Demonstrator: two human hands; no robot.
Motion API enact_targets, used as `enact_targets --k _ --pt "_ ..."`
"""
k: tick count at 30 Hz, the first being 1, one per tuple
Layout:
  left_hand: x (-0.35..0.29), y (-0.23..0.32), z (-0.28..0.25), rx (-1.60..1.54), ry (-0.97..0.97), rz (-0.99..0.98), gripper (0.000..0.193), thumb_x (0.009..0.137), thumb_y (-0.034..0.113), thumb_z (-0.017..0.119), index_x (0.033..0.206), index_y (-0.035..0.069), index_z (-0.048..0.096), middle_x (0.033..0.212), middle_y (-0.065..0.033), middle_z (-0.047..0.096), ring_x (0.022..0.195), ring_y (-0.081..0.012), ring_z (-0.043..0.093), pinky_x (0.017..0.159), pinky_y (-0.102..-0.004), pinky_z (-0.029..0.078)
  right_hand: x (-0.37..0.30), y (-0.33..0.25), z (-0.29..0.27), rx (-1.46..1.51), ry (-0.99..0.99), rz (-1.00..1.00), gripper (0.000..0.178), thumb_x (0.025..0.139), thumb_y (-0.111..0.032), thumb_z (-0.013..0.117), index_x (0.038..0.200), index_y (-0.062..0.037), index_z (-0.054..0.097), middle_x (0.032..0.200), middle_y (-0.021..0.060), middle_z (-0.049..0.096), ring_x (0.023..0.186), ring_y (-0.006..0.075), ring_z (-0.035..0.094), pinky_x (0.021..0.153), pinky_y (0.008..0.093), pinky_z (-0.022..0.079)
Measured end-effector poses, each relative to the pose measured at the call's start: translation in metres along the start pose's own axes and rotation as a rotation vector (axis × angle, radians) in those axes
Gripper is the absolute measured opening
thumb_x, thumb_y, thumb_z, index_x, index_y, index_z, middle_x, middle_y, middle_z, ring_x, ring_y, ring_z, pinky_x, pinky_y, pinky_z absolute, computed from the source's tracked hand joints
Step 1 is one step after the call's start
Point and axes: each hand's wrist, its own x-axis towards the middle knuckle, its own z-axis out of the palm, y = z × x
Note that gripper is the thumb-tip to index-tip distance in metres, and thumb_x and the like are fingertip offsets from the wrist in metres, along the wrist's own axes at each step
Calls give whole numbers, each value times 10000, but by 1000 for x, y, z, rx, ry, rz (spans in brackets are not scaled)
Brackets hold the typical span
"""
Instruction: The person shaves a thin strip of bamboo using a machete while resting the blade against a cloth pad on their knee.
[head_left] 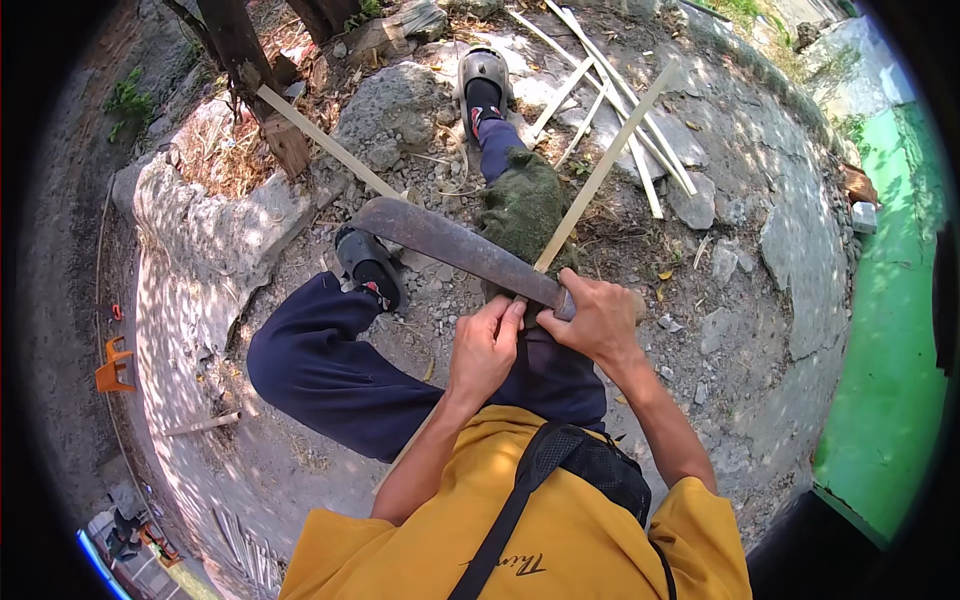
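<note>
My right hand [597, 318] is wrapped round the handle of a machete [450, 240]. Its dark, worn blade points up and left across my legs. Just left of the handle, my left hand [487, 345] is closed in a pinch on a pale bamboo strip [610, 155]. That strip slants from the upper right, under the blade, and its lower end shows beside my left forearm. Another pale strip [330, 145] runs from the upper left towards the blade; where it ends is hidden. A green cloth [525, 205] lies over my outstretched right leg, beneath the blade.
Several cut strips [625, 95] lie in a loose pile beyond my right foot. Rocks [395, 110] and a tree trunk [265, 90] stand ahead to the left. A green wall [885, 330] rises at the right. An orange chair [115, 367] is far left.
</note>
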Motion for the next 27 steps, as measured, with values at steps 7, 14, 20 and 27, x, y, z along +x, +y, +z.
enact_targets --k 7,14,20,27 --pt "10 -14 7 38 86 152 338 1077 198 603 811 -8 634 582 -37 532 541 -86 474 508 -323 354 -3 2 1 61 -28 -64 434 727 -408 824 962 -77 671 728 155 708 669 373 716 614 491 562" --pt "6 -4 2 14 -37 -32 324 1080 202 603 841 -15 641 590 -41 535 543 -88 467 513 -323 359 -1 3 -3 33 -16 -10 420 747 -418 814 915 -66 660 720 160 707 661 381 716 627 501 572" --pt "10 -5 0 -6 -48 10 276 1063 175 610 880 -27 651 591 -158 564 494 -213 526 531 -387 410 2 5 -4 31 -30 -4 411 743 -403 812 935 -65 679 701 186 699 661 390 715 629 504 572" --pt "15 -17 10 24 92 254 299 1062 196 604 854 -15 647 590 -149 560 495 -213 526 528 -399 394 -2 -2 -4 58 7 6 409 743 -404 813 932 -63 686 688 195 693 660 397 713 636 506 572"
